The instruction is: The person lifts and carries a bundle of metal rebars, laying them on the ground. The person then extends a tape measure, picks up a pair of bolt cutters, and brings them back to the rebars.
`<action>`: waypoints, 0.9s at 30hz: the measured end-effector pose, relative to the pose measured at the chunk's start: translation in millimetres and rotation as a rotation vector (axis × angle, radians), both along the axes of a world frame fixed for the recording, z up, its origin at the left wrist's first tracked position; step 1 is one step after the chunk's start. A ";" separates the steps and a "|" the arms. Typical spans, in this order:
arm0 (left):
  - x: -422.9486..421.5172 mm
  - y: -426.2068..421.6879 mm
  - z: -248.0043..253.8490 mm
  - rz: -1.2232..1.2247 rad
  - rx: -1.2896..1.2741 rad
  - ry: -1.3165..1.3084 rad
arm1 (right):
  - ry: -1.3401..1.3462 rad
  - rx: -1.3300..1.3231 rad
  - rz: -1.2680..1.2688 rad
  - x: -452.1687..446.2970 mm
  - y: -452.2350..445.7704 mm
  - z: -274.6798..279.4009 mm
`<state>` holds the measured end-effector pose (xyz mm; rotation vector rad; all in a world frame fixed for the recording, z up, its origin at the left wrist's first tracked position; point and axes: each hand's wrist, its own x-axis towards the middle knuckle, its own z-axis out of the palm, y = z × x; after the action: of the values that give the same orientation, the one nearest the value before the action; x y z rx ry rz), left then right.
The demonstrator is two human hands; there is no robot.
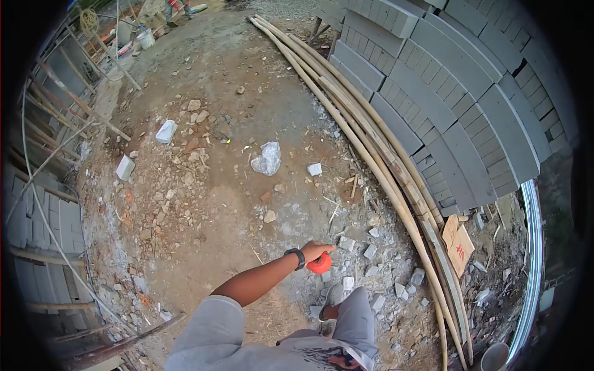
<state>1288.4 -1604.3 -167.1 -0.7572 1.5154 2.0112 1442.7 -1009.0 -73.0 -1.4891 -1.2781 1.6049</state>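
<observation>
Though cut by the dark lens edge at far left, can make out blocks (46, 229) stacked low there, slim poles (102, 117) slanting out above. Inward of those, on the dirt (229, 210): pale brick (125, 167), then white lump (166, 132) just up and right of it. Farther off, near top edge, white bucket (145, 40) and a worker's legs (178, 8), mostly cropped. Loose rubble (185, 179) next, strewn right of the brick, then crumpled clear bag (267, 159) near mid-frame. Below the bag, left hand (314, 250) reaching in from lower left, black watch (300, 258) on the wrist. Fingers closed round a red thing (320, 264), just above the grey shoe (334, 295) in view; can't tell its type. Right hand out of frame, can't tell its fingers. Broken chunks (370, 251) right of the red thing. Then bamboo (405, 216) lying lengthwise, tall block stack (461, 151) beyond, card (458, 244) near its foot, shiny metal lengths (530, 266) at far right.
</observation>
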 end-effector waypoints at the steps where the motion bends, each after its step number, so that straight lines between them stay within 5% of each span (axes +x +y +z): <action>1: -11.0 -31.9 -2.6 0.024 0.005 0.015 | -0.014 0.013 -0.020 16.4 -7.7 3.5; 6: -33.8 -191.1 -15.4 0.219 0.050 -0.033 | 0.004 -0.002 -0.030 24.0 -27.8 -13.4; 9: -25.8 -280.6 -59.5 0.403 0.186 -0.178 | -0.204 0.103 -0.003 -8.6 -137.2 19.1; 11: -26.1 -313.9 -55.1 0.326 0.157 -0.258 | -0.434 0.173 -0.105 -5.4 -167.5 4.0; 13: -37.7 -341.8 -93.8 0.252 0.162 -0.356 | -0.437 0.244 -0.147 4.8 -192.0 -30.2; 16: -54.6 -363.0 -79.9 0.056 0.168 -0.393 | -0.476 0.230 -0.163 11.7 -263.8 -30.2; 22: -126.5 -389.6 -15.0 -0.208 0.108 -0.249 | -0.771 0.261 0.067 12.9 -419.9 62.2; 24: -156.4 -428.9 -43.0 -0.277 0.100 -0.213 | -0.931 0.299 0.144 26.2 -459.9 31.7; 27: -188.3 -474.8 -14.3 -0.470 0.063 -0.133 | -1.127 0.290 0.264 35.8 -537.4 24.8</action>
<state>1100.1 -2079.0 -181.4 -0.4463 1.3905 1.6169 1478.5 -1546.4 -48.2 -2.1577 -2.2363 0.5484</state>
